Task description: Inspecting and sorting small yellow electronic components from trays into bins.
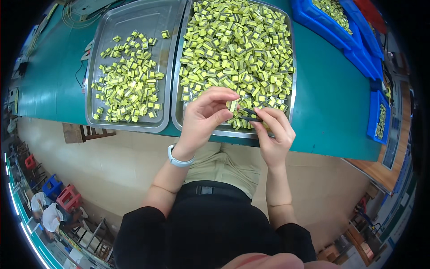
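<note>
My left hand (208, 114) pinches one small yellow-and-grey block-shaped part (232, 106) between thumb and fingertips, over the near edge of the right metal tray (293, 96). Black tweezers (251, 115) are gripped in my right hand (275, 130), their tips pointing left at that part. Whether the tips touch it is too small to tell. Under both hands, the right tray is heaped with the same yellow parts (237, 45). The left metal tray (130, 18) holds a smaller, looser pile of yellow parts (132, 85), with bare metal at its far end.
Blue plastic bins (329, 27) with more parts stand at the far right of the green table (322, 112). A smaller blue bin (378, 117) sits by the right edge. Cables (78, 15) lie at far left. A wooden stool (74, 133) stands below the table's left side.
</note>
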### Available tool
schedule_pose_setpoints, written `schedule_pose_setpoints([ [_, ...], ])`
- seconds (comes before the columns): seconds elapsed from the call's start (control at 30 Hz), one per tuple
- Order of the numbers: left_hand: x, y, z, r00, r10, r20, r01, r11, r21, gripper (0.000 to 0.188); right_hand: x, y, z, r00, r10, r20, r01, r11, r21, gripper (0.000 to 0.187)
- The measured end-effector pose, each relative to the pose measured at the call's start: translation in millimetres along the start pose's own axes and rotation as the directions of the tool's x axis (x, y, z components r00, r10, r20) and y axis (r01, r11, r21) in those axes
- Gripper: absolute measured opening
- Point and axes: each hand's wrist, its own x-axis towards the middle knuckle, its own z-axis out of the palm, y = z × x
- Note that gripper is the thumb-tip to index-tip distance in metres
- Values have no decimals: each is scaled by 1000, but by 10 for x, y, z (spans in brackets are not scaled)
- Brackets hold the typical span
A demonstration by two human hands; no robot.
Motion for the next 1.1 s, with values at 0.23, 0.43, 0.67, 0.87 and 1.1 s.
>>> schedule_pose_setpoints([
  [0.23, 18, -16, -72, 998, 45, 54, -47, 999, 22, 26, 14, -12, 50, 998, -58, 5, 58, 996, -72, 41],
  [0.43, 13, -40, -72, 995, 72, 73, -77, 995, 59, 25, 23, -17, 135, 989, -100, -106, 90, 992, -92, 40],
  [0.67, -2, -10, -53, 993, 77, 88, -87, 989, 118, 24, 41, -49, 108, 990, -129, -50, 123, 987, -105, 38],
  [0.87, -1, -2, -72, 992, 31, 125, -47, 991, 127, 25, 64, -57, 89, 988, -146, -51, 139, 983, -117, 37],
  [1.1, -16, 25, 8, 999, -29, 43, 27, 999, 43, 29, 73, -97, 66, 987, -151, -60, 145, 985, -91, 36],
])
